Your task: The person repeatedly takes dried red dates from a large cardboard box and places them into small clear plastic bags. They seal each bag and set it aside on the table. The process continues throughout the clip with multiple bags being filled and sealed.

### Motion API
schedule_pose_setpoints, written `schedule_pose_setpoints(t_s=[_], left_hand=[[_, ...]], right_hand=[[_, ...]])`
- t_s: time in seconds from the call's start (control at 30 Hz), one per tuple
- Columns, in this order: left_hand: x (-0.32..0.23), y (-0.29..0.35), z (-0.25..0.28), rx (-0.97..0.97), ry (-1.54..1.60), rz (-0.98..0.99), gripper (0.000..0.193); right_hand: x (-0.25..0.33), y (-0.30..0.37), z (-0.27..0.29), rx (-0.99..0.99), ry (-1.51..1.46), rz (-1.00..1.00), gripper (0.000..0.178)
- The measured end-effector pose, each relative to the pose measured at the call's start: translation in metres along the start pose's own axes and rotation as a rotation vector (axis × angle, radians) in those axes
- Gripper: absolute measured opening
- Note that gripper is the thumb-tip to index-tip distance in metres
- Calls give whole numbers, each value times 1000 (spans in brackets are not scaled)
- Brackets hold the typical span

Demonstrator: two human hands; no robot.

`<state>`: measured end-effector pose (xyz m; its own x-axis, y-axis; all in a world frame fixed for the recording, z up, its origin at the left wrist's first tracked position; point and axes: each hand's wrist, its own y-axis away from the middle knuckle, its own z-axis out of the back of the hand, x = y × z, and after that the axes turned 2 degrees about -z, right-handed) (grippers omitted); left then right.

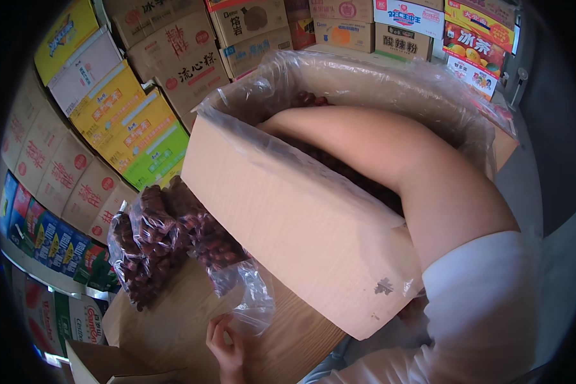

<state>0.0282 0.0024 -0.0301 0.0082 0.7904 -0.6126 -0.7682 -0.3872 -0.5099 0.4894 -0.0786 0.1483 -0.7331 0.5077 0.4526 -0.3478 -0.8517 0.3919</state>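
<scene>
My right arm reaches over the side of a large cardboard box (pixel 281 217) lined with clear plastic film (pixel 377 77). Its hand (pixel 270 125) is down inside by the far left corner, with the fingers hidden. Dark red dates (pixel 310 99) show in the box beyond the forearm. Low in the picture, my left hand (pixel 224 342) has its fingers curled at the edge of a clear plastic bag (pixel 253 294), seemingly pinching it. That bag lies on the wooden table, its mouth toward the hand. Bags filled with dates (pixel 150 246) stand beside the box.
Stacked cartons (pixel 173 57) line the back, and yellow and green ones (pixel 125 121) rise on the left. The wooden table (pixel 288 326) lies under the bags. An open cardboard carton (pixel 102 361) sits at the lower left. A dark upright surface (pixel 557 121) is on the right.
</scene>
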Motion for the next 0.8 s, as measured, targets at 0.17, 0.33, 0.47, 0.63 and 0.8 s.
schedule_pose_setpoints(t_s=[0.17,0.33,0.47,0.63,0.8], left_hand=[[0,0,-1,-1,38,40,33],[-2,0,2,-6,22,36,33],[-5,-5,1,-11,2,-24,33],[-13,-5,2,1,36,25,34],[-6,-4,2,3,26,15,34]], right_hand=[[-8,-11,-3,0,45,-12,67],[-7,-19,-4,14,56,-10,67],[-8,-20,-4,18,54,-7,67],[-8,-21,-9,24,49,-6,67],[-11,-23,-8,17,53,-2,67]])
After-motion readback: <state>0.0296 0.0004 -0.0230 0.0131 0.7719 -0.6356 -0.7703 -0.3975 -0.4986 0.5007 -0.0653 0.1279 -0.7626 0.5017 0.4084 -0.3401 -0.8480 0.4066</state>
